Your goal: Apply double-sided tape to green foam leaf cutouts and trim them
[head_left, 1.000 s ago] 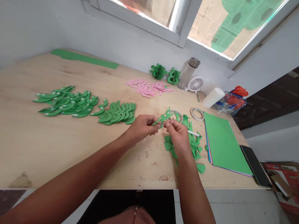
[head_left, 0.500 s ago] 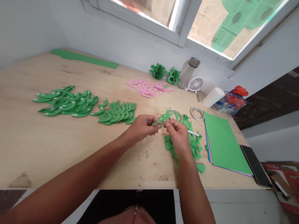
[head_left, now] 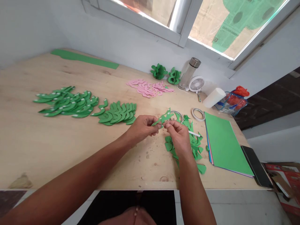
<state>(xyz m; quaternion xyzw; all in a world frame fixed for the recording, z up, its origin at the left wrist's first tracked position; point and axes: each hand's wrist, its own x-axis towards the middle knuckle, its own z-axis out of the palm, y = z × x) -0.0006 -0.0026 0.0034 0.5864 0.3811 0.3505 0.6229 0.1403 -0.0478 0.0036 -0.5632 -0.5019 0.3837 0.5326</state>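
Between my two hands, above the table, is a green paper cutout (head_left: 166,115) with small white patches on it. My left hand (head_left: 146,125) pinches its left end. Close beside it, the fingertips of my right hand (head_left: 177,132) are pressed together at the cutout's lower edge; fine detail there is hidden. Under and around my right hand lie green paper scraps (head_left: 195,147) and a white pen (head_left: 194,134). A roll of tape (head_left: 180,116) sits just behind the cutout, partly covered. Left of my hands are curved green paper pieces (head_left: 118,113) in overlapping rows.
More green pieces with white patches (head_left: 70,101) lie farther left. Pink cutouts (head_left: 150,88), green paper shapes (head_left: 158,72), a bottle (head_left: 189,73) and a small fan (head_left: 196,84) are at the back. At right are another tape roll (head_left: 198,114), green sheets (head_left: 227,143) and a phone (head_left: 256,167).
Both hands stay almost in place, still holding the green cutout, which tilts very slightly. The things on the table have not visibly moved.
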